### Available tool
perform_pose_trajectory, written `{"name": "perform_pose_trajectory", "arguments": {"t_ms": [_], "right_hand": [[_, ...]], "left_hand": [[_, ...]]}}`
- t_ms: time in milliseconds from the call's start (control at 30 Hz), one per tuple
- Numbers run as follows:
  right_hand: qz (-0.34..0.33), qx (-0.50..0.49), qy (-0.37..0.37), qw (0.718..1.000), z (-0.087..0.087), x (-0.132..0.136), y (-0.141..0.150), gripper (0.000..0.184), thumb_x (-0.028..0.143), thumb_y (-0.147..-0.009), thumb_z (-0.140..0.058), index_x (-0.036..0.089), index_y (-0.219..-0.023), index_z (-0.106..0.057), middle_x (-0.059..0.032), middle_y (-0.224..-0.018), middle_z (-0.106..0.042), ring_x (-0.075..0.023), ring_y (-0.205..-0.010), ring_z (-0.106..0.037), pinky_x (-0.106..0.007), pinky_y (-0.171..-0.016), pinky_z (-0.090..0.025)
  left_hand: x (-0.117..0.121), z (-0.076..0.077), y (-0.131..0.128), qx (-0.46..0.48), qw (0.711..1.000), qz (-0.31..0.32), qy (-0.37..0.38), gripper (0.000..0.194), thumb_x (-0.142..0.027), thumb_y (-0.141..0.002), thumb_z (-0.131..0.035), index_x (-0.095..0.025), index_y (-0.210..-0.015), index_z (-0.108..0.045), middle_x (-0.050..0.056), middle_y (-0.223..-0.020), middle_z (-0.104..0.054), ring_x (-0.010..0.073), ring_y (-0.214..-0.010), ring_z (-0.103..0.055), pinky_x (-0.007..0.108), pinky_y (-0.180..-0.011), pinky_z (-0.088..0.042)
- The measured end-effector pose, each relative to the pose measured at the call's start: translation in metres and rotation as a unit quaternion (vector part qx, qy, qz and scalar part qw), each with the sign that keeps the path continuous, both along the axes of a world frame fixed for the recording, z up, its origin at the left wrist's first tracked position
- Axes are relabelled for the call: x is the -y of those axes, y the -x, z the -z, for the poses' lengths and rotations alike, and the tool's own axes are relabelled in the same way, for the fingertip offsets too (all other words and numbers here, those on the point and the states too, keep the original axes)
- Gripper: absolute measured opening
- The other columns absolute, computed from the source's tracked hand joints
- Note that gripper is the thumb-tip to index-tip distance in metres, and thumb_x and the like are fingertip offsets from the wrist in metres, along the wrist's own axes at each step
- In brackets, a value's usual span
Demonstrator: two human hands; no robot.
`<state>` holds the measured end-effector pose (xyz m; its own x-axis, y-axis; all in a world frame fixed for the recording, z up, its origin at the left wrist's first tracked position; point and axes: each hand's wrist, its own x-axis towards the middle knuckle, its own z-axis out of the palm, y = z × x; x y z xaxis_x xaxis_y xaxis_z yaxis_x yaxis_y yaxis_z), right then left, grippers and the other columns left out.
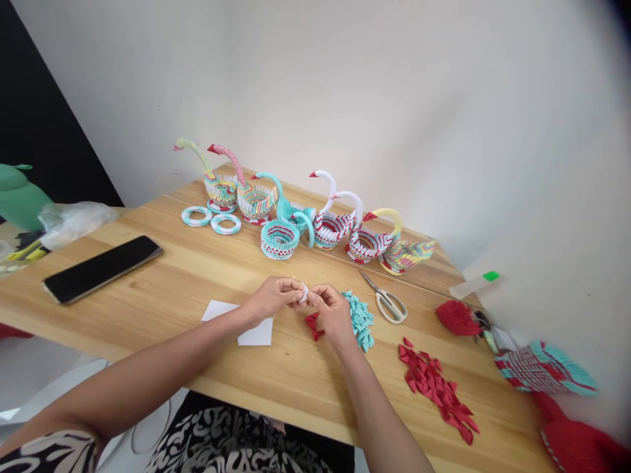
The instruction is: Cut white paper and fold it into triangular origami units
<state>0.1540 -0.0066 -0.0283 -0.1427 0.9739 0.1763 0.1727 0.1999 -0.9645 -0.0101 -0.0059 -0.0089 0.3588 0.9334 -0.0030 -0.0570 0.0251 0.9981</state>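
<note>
Between my fingertips is a small folded piece of white paper [304, 293]. My left hand [276, 297] pinches it from the left, and my right hand [331, 309] pinches it from the right, just above the table. White paper sheets [255, 333] lie under and beside my left forearm, which covers part of them. Folded turquoise paper pieces [361, 320] are heaped just right of my right hand. A few folded red paper pieces [313, 326] lie below it, partly hidden by the hand.
Scissors [390, 305] and a heap of red paper triangles [436, 387] lie to the right. Several paper swans [259, 200] line the back, with a turquoise paper basket [279, 239] and two paper rings [225, 224] before them. A phone [103, 268] lies left.
</note>
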Motion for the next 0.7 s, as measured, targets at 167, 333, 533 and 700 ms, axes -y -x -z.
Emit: {"name": "perform_pose_trajectory", "arguments": {"t_ms": [167, 333, 533, 700], "right_hand": [[0.020, 0.033, -0.007, 0.999, 0.0052, 0.0009, 0.0012, 0.017, 0.035, -0.076, -0.062, 0.019, -0.075, -0.061, 0.0000, -0.068, -0.064, -0.0149, -0.064, -0.057, -0.026, -0.063, -0.043], [0.017, 0.037, -0.001, 0.999, 0.0088, -0.0009, 0.0025, 0.018, 0.036, -0.076, -0.060, 0.018, -0.074, -0.061, 0.0001, -0.066, -0.064, -0.0149, -0.063, -0.056, -0.026, -0.062, -0.043], [0.021, 0.040, -0.019, 0.999, 0.0042, -0.0015, 0.0014, 0.016, 0.034, -0.078, -0.059, 0.019, -0.074, -0.061, -0.0003, -0.068, -0.066, -0.0160, -0.066, -0.058, -0.027, -0.064, -0.044], [0.028, 0.061, -0.037, 0.997, 0.0021, 0.0013, 0.0023, 0.015, 0.033, -0.079, -0.058, 0.019, -0.074, -0.062, -0.0004, -0.072, -0.067, -0.0166, -0.069, -0.059, -0.028, -0.066, -0.043]], "left_hand": [[-0.0018, 0.0030, -0.0003, -0.009, 1.000, -0.007, 0.008, 0.012, -0.023, -0.069, -0.058, -0.013, -0.064, -0.058, -0.001, -0.059, -0.059, 0.0096, -0.056, -0.053, 0.022, -0.060, -0.043], [-0.0033, 0.0069, -0.0035, -0.068, 0.994, -0.055, -0.067, 0.010, -0.015, -0.068, -0.055, -0.014, -0.057, -0.057, -0.003, -0.056, -0.057, 0.0087, -0.055, -0.050, 0.020, -0.057, -0.040], [-0.0051, 0.0055, 0.0006, 0.032, 0.999, 0.014, 0.004, 0.010, -0.022, -0.067, -0.064, -0.012, -0.067, -0.062, 0.000, -0.065, -0.062, 0.0108, -0.064, -0.056, 0.024, -0.066, -0.044], [-0.0052, 0.0048, 0.0009, 0.040, 0.999, 0.014, 0.019, 0.010, -0.022, -0.066, -0.066, -0.013, -0.066, -0.062, 0.000, -0.064, -0.060, 0.0095, -0.063, -0.054, 0.023, -0.066, -0.041]]}}
